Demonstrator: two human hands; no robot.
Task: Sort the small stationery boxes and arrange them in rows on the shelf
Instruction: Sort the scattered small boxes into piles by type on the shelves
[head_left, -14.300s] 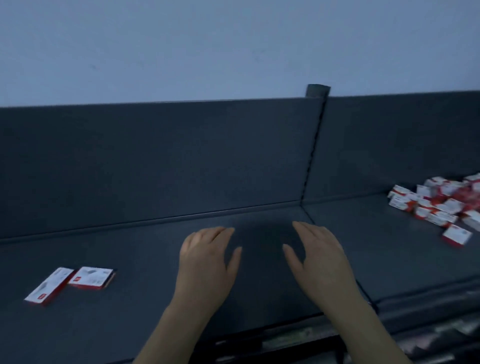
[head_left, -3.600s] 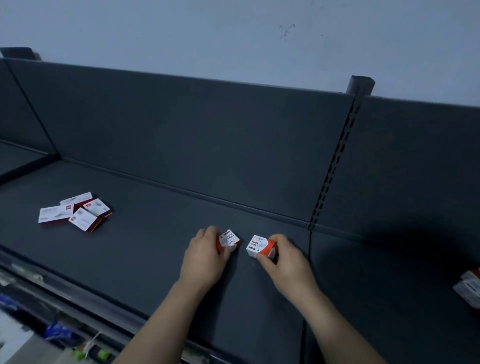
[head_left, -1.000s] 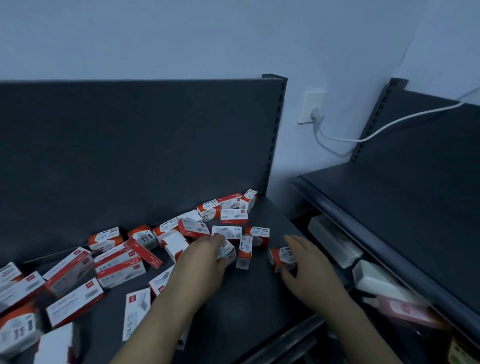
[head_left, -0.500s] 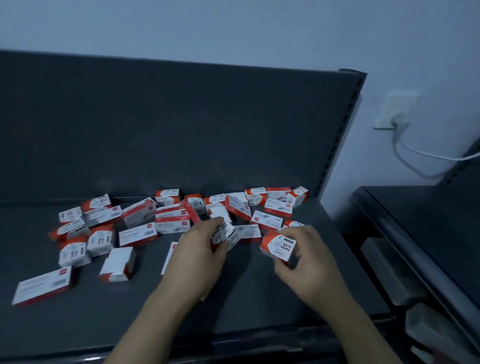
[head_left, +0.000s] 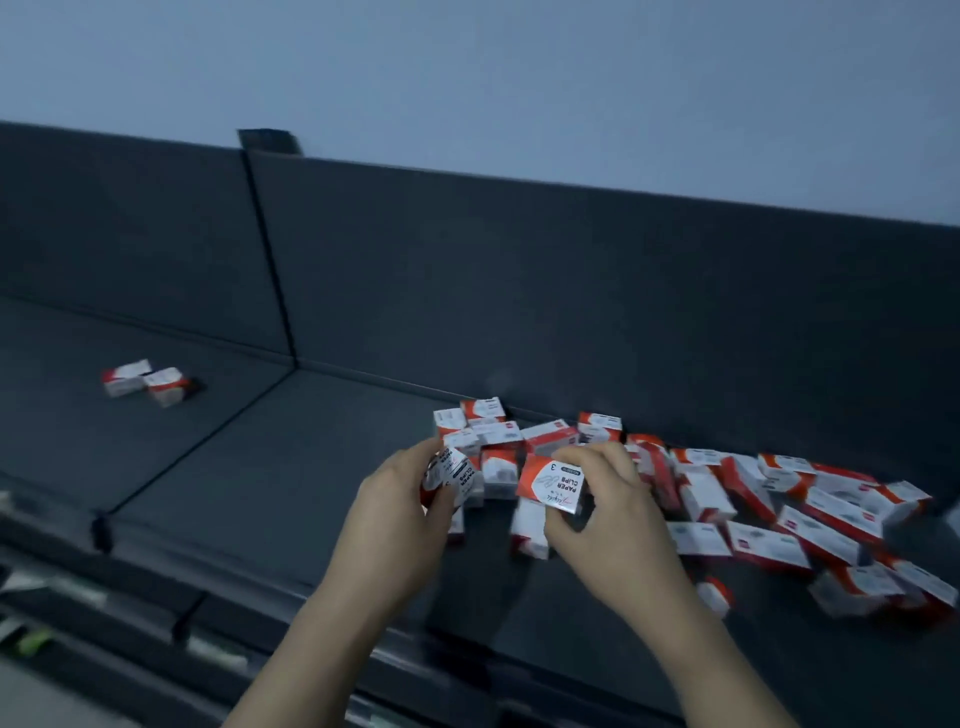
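Holding one paper-clip box apiece: left hand (head_left: 400, 514), grip curled round a white-and-red box (head_left: 457, 475); right hand (head_left: 613, 525), grip pinching a second box (head_left: 553, 483) by its edges. Both are raised just above the loose heap (head_left: 753, 499) on the shelf (head_left: 260, 493). A pair of boxes (head_left: 145, 382) lies well apart, leftward. Risks: a lightly pinched carton may slip in transit; a passing wrist may knock heap items over the shelf's front edge.

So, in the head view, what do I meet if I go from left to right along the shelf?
Pair of small boxes → shelf divider → left hand → first paper clips box → second paper clips box → right hand → bulk of the loose box heap.
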